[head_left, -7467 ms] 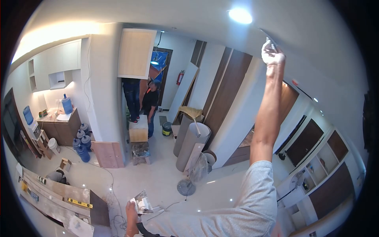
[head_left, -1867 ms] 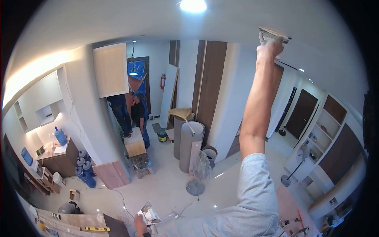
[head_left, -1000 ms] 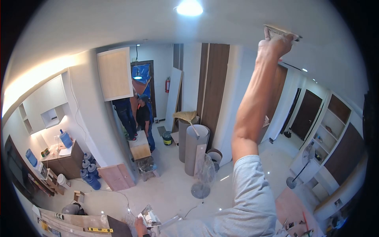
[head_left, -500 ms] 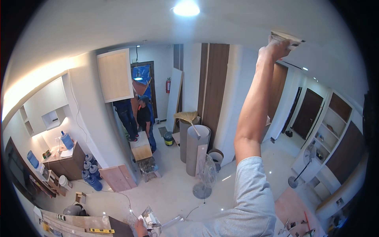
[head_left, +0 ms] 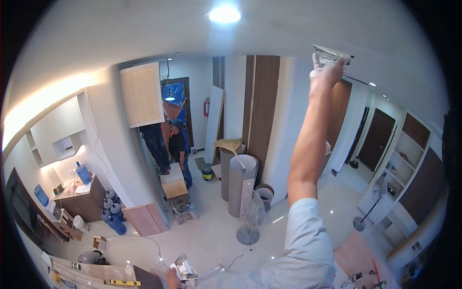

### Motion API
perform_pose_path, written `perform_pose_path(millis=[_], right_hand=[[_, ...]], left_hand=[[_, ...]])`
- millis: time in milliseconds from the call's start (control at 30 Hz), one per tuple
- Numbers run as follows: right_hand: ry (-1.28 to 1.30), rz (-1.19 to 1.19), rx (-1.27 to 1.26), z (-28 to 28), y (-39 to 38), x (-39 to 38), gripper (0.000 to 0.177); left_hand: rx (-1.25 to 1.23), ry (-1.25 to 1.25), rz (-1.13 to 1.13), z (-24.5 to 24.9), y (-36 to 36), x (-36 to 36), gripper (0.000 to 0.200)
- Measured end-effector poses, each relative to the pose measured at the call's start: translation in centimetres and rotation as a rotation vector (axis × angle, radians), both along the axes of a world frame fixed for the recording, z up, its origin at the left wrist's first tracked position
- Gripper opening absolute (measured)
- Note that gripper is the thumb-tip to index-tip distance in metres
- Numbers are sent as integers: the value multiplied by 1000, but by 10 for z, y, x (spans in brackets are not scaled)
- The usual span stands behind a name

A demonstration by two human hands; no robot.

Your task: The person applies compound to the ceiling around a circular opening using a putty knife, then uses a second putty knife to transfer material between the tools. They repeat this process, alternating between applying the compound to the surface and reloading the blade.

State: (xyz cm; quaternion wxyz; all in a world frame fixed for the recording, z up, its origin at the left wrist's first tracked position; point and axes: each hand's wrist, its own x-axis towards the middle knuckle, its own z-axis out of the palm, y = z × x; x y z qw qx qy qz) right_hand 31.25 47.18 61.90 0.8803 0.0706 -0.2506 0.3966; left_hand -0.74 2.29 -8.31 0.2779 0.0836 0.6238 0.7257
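My right hand (head_left: 328, 74) is raised at full reach to the white ceiling (head_left: 284, 29). Its fingers are wrapped round a broad putty knife (head_left: 332, 54), one finger stretched up along the tool, with the wide edge right at the ceiling surface. Low in the view, my left hand (head_left: 172, 279) grips the side of a putty board (head_left: 191, 279) smeared with a white paste (head_left: 183, 268). A lit round lamp (head_left: 224, 14) sits in the ceiling left of the knife.
Below stand a fan (head_left: 249, 224), large grey tubes (head_left: 238, 192) with a broom (head_left: 230, 144) on top, and a plank bench (head_left: 174, 188). Two people (head_left: 177, 149) are by a wall cabinet (head_left: 141, 95). Blue water bottles (head_left: 113, 216) cluster left; a spirit level (head_left: 124, 282) lies at bottom left.
My right hand and the putty knife have shifted left along the ceiling, and the knife's angle has turned slightly. My left hand keeps its hold on the board.
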Motion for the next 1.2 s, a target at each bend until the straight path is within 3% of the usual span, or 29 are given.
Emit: perform_pose_path(millis=[133,300,367,433,533,567,733,833,933,1033,1200], right_hand=[[58,-1,41,27,16,40,52],[52,-240,206,35,-54,10,53],[-42,-557,229,29,-71,-33,51],[-71,-1144,294,29,-55,-69,49],[-267,-1589,192,5,-60,-74,45],[-265,-1436,360,0,-56,-70,47],[-58,-424,89,-4,22,-36,49],[25,120,30,19,51,-5,45],[-4,262,118,38,28,3,46],[37,54,119,41,-28,-13,47],[16,-411,308,37,-83,-99,54]], left_hand=[[59,52,15,-33,-5,-16,31],[73,-70,-40,-18,-2,-8,27],[33,-54,-38,15,2,-1,26],[5,-58,-28,31,3,6,26],[74,56,-84,-29,2,-23,27],[79,45,-70,-26,2,-22,28],[-74,102,120,-41,2,-16,30],[157,-62,-43,-40,-1,-14,31],[141,-5,17,-39,2,-8,30],[129,37,69,-94,-1,-43,28],[73,-39,16,-5,-1,-7,26]])
